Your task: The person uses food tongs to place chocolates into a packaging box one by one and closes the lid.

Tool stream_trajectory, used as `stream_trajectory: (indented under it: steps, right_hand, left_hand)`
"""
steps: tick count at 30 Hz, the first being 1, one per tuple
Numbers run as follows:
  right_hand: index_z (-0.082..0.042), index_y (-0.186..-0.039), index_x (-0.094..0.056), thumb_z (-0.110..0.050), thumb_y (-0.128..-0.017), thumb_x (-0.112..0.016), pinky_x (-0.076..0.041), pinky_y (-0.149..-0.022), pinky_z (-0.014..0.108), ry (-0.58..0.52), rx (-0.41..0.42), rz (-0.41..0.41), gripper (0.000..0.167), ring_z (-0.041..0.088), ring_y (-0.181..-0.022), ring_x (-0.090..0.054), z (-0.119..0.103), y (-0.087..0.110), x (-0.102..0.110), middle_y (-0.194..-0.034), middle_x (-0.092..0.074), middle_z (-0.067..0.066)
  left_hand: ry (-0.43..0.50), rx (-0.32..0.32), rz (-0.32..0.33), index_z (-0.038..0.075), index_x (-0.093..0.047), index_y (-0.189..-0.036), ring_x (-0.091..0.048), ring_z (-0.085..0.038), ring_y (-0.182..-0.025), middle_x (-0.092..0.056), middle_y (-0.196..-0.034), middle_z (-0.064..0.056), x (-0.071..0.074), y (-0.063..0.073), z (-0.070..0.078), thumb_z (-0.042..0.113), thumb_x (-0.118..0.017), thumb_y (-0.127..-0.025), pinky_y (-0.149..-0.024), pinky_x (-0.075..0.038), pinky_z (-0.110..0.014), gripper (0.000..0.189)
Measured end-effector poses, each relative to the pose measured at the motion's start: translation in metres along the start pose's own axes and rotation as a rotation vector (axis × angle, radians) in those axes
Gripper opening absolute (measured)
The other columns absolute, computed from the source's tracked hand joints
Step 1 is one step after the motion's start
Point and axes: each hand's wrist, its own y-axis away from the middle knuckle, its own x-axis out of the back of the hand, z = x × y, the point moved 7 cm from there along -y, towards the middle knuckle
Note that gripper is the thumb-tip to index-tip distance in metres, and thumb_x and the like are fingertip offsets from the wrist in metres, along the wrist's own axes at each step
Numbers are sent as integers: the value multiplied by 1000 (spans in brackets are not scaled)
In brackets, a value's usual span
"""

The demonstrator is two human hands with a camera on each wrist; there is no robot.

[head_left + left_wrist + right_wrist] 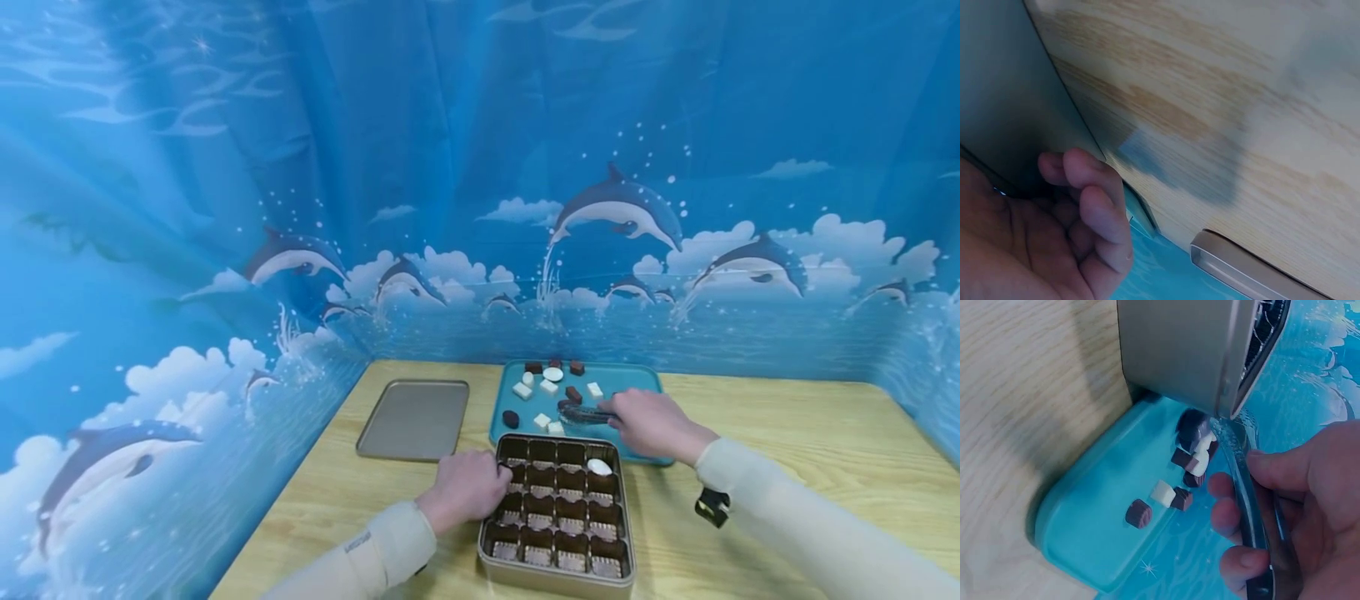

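Note:
My left hand (467, 487) grips the left rim of a bronze-coloured metal box (573, 582). Its curled fingers (1105, 206) lie against the outer wall in the left wrist view. Inside the box is a brown divided insert, and one white oval chocolate (599, 467) sits in its far right corner compartment. My right hand (654, 423) holds metal tongs (592, 414) over the teal tray (637, 379). The tong tips are close above the tray, partly behind the box in the right wrist view; I cannot tell whether they pinch a piece.
White and dark brown chocolates lie scattered on the tray, among them a dark oval (511, 418) and a white block (522, 390). A flat bronze lid (414, 419) lies on the wooden table (810, 450), left of the tray. A dolphin-print curtain (480, 167) stands behind and at the sides.

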Motion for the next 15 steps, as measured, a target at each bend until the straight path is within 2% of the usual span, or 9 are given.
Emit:
stream_trajectory:
  steps: [3, 4, 7, 9, 11, 15]
  right_hand:
    - [-2, -130, -66, -10, -98, -63, -37, -45, 29, -2, -12, 4, 34, 13, -47, -39, 2, 0, 3, -125, -69, 19]
    - [-2, -130, -66, -12, -97, -64, -41, -47, 29, 5, -13, -1, 34, 13, -49, -45, 2, 0, 3, -125, -69, 19]
    - [-2, -129, -66, -14, -96, -67, -51, -56, 34, 5, -8, -30, 36, 18, -64, -62, 1, -2, 1, -125, -69, 18]
    - [-2, -129, -66, -15, -95, -68, -58, -67, 39, 10, 4, -53, 36, 23, -81, -70, -2, -3, -1, -125, -70, 17]
    - [-2, -129, -67, -15, -95, -69, -59, -74, 43, -1, 11, -83, 36, 29, -95, -71, -4, -5, -2, -125, -70, 16]
    - [-3, -127, -68, -13, -93, -70, -58, -84, 51, -18, 25, -140, 35, 34, -108, -68, -10, -8, -3, -125, -70, 15]
  left_hand:
    - [4, -5, 0, 16, -50, -60, -49, -17, -57, -52, -64, 0, 2, -1, 0, 42, -44, -100, -51, -43, -38, 48]
    - [4, -6, 1, 16, -50, -60, -49, -17, -57, -52, -64, 0, 3, -1, 0, 42, -44, -100, -51, -43, -37, 48]
    - [1, -4, -3, 16, -50, -60, -50, -17, -58, -53, -65, 0, 3, -1, -1, 42, -44, -100, -53, -44, -38, 48]
    - [-2, -2, -8, 17, -50, -60, -50, -17, -58, -54, -66, 0, 2, -2, -1, 43, -44, -100, -54, -45, -39, 48]
    - [-7, 2, -10, 16, -51, -61, -51, -18, -59, -55, -67, -1, 1, -2, -1, 43, -44, -100, -55, -47, -40, 48]
    - [-14, 0, -12, 15, -53, -64, -52, -18, -61, -56, -68, -1, 0, -1, 1, 44, -45, -100, -57, -48, -42, 47]
